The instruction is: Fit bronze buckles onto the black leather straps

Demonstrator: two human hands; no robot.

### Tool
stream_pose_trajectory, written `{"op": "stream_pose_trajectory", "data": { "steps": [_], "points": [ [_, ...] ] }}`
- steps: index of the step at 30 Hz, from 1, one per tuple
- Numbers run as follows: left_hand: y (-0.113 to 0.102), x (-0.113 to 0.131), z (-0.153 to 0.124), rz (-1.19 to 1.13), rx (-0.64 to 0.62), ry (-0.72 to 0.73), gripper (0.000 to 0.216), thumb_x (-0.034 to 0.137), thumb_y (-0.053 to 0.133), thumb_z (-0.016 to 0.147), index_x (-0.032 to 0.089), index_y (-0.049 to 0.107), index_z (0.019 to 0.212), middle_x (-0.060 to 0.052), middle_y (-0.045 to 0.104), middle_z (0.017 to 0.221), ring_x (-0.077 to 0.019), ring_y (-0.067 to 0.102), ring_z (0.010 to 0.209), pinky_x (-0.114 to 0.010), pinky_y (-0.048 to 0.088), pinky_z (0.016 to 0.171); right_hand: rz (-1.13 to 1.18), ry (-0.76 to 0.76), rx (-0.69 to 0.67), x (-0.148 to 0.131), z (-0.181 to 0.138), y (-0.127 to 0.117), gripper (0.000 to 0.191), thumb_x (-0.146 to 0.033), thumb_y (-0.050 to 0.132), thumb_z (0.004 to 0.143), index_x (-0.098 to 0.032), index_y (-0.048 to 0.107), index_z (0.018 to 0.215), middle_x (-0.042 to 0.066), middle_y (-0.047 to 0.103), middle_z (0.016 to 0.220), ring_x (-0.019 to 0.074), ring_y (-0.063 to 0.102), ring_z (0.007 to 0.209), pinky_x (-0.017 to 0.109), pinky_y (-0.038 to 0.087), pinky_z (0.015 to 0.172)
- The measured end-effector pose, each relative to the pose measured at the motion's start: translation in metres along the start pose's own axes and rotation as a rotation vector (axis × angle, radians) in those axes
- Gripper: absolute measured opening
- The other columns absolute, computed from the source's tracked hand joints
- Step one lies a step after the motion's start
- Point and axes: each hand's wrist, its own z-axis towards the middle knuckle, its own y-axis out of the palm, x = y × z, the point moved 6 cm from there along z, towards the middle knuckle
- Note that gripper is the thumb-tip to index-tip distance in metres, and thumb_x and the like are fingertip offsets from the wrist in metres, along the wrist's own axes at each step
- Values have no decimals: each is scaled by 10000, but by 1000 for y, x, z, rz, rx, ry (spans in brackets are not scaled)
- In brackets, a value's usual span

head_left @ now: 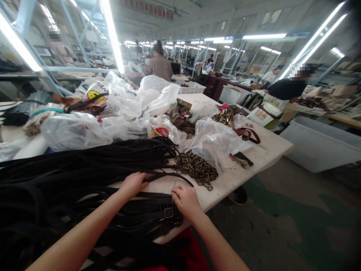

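Observation:
My left hand (133,184) rests with curled fingers on a black strap (166,175) at the near edge of the white table (267,146). My right hand (184,199) is closed in a pinch on the end of a black strap lying on the pile of finished black straps with brass buckles (158,216) in front of me. A long bundle of loose black straps (93,158) stretches away to the left. A heap of brass buckles (197,169) lies just beyond my right hand, spilling from a clear plastic bag (217,141).
Many clear plastic bags (124,101), red-handled scissors (160,131), brown straps (183,122) and more brass hardware (224,116) cover the table. A grey bin (318,146) stands on the floor at right. Other people work at benches behind.

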Motion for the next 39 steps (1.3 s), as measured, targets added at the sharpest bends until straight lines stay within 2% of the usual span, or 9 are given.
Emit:
{"op": "stream_pose_trajectory", "data": {
  "steps": [4,7,10,16,23,26,31,36,39],
  "points": [
    [-2,32,-13,-198,-71,116,170,300,441,800,191,568,770,-32,602,791,-178,560,750,-242,369,635,151,-41,79,11,-11,-9,205,-248,441,853,-207,612,958,41,610,921,165,554,857,271,395,762],
    [-12,60,-25,-373,-113,159,202,331,396,819,201,547,789,-14,605,725,-165,554,678,-237,344,589,77,173,192,53,-16,-24,191,-203,412,849,-178,587,919,52,589,885,159,553,827,250,400,731],
    [-22,78,-30,-498,-156,163,195,338,400,812,212,549,820,6,607,683,-153,555,655,-230,335,578,-141,376,194,91,-16,-34,137,-195,452,823,-176,578,872,61,576,867,178,558,779,264,384,671],
    [-25,82,-29,-589,-142,109,192,334,417,785,211,564,798,14,605,670,-151,550,649,-230,337,577,-180,478,195,112,-7,-33,115,-246,552,772,-162,545,850,89,559,852,217,551,771,283,355,625],
    [-16,80,-29,-794,-147,28,225,379,440,742,177,533,712,34,533,560,-130,485,543,-224,342,520,12,397,197,112,-4,-31,92,-254,525,745,-187,513,684,27,549,744,161,533,692,262,386,631],
    [-10,78,-27,-910,-141,-67,272,436,472,708,170,522,735,47,508,523,-117,452,481,-219,336,469,277,371,188,94,-3,-31,169,-342,524,751,-182,502,701,19,562,705,147,536,637,254,415,588],
    [-9,79,-26,-979,-80,-82,248,413,488,693,170,524,722,43,530,518,-113,469,476,-213,352,465,1187,486,-11,42,-1,-11,227,-367,566,724,-170,453,731,-3,596,650,93,519,515,174,366,434],
    [-5,75,-25,-1081,-106,-194,212,376,495,677,165,492,700,52,486,486,-89,418,429,-197,329,430,1417,559,-30,22,3,-4,245,-274,667,644,-147,518,791,-3,619,720,53,509,503,137,368,418],
    [-3,75,-24,-1129,-107,-226,209,371,498,677,164,486,705,52,482,491,-91,422,445,-199,332,441,1518,585,-18,24,3,-1,238,-222,688,623,-148,553,805,-14,609,728,63,554,567,163,449,520]
  ]
}}
